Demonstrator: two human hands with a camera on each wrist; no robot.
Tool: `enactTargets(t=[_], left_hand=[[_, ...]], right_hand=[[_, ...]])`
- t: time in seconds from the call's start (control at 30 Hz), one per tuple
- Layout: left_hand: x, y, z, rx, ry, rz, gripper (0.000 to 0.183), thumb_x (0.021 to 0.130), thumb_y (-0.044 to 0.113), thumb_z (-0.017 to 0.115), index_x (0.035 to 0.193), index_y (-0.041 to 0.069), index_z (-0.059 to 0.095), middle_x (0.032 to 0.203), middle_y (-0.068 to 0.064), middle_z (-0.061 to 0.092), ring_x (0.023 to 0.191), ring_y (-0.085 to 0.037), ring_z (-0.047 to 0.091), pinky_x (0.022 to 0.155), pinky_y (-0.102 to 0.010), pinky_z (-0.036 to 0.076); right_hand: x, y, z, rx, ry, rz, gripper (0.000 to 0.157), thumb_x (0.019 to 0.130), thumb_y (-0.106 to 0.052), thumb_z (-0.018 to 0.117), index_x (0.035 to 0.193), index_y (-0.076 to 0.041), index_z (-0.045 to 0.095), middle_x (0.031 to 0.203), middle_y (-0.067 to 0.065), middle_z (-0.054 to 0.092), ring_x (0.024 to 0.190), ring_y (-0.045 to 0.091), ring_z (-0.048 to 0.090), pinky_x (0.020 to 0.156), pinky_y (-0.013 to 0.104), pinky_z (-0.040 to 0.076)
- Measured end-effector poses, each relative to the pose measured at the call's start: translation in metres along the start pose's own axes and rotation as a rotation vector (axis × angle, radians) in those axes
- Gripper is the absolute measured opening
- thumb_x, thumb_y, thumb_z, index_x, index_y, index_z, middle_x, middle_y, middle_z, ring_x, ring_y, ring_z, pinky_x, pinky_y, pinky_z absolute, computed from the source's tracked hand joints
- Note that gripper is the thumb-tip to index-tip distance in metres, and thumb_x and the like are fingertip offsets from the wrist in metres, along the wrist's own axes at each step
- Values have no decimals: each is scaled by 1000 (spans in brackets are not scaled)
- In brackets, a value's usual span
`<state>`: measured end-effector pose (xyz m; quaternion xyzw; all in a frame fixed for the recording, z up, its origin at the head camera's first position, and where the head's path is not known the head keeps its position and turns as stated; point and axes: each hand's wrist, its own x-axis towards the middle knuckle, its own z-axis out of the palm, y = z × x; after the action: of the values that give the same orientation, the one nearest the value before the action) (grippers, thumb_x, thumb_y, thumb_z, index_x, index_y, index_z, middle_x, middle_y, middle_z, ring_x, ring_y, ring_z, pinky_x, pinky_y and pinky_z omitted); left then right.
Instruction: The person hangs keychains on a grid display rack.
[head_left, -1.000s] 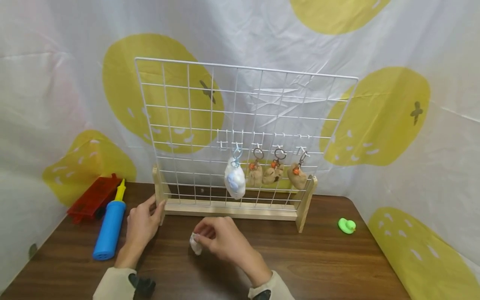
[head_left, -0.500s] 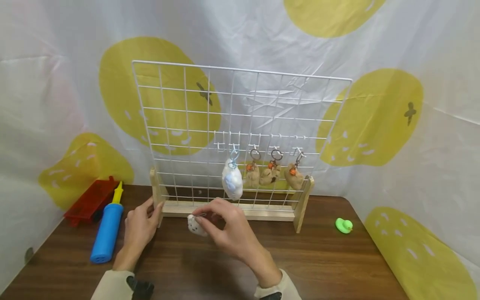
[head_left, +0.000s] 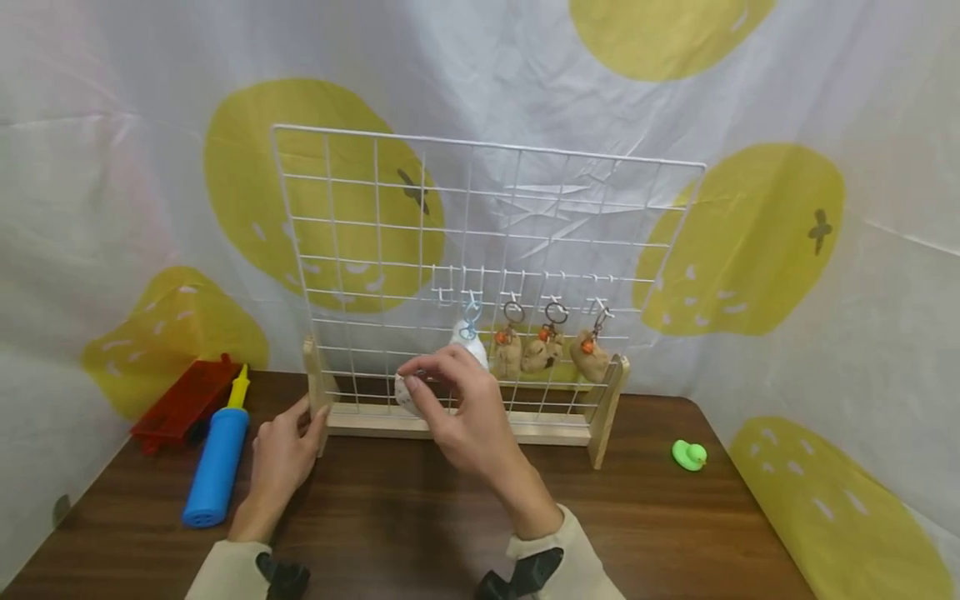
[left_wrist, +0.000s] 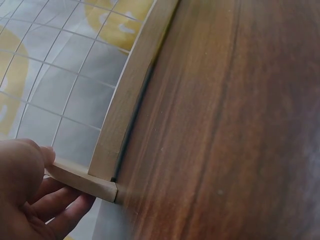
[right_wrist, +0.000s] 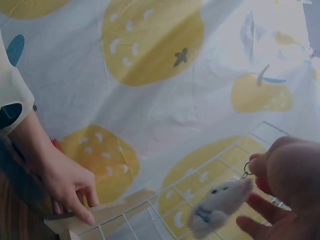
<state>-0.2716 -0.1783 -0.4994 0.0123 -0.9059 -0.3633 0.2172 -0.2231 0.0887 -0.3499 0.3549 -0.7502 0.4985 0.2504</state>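
Observation:
My right hand [head_left: 472, 408] pinches a small white plush keychain [head_left: 405, 400] in front of the grid rack. In the right wrist view its metal ring [right_wrist: 246, 170] is between thumb and finger, and the plush with dark eyes [right_wrist: 218, 202] dangles below. My left hand [head_left: 283, 457] grips the rack's left wooden end piece [left_wrist: 87, 184], thumb on one side and fingers on the other. From the rack's white hooks hang a white plush keychain [head_left: 467, 333], partly hidden by my right hand, and brown plush keychains [head_left: 509, 354]. The leftmost hook [head_left: 442, 295] bears nothing.
The white wire grid [head_left: 487, 208] stands upright in its wooden base [head_left: 555, 429]. At the left lie a blue pump [head_left: 216, 467] with a yellow nozzle and a red tray-like object [head_left: 183, 404]. A green toy duck [head_left: 689, 455] sits at the right.
My right hand has lifted the white plush keychain from low over the table up in front of the grid's lower part. The left hand stays on the wooden end piece.

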Motion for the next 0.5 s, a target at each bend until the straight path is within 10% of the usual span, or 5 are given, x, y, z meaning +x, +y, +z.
enactTargets(t=[0.17, 0.5], left_hand=[[0, 0, 1, -2, 23, 18, 43, 110, 31, 66, 145, 7, 67, 117, -26, 80, 102, -47, 79, 94, -70, 57], [-1, 1, 1, -10, 8, 7, 43, 110, 30, 66, 146, 8, 66, 118, -25, 79, 105, -46, 79, 95, -69, 58]], right_hand=[[4, 0, -3, -102, 38, 4, 12, 102, -6, 71, 111, -9, 78, 114, 5, 74, 113, 18, 71, 98, 36, 62], [13, 5, -7, 53, 179, 160, 28, 104, -1, 68, 132, 1, 65, 104, 19, 79, 103, 31, 80, 102, 37, 62]])
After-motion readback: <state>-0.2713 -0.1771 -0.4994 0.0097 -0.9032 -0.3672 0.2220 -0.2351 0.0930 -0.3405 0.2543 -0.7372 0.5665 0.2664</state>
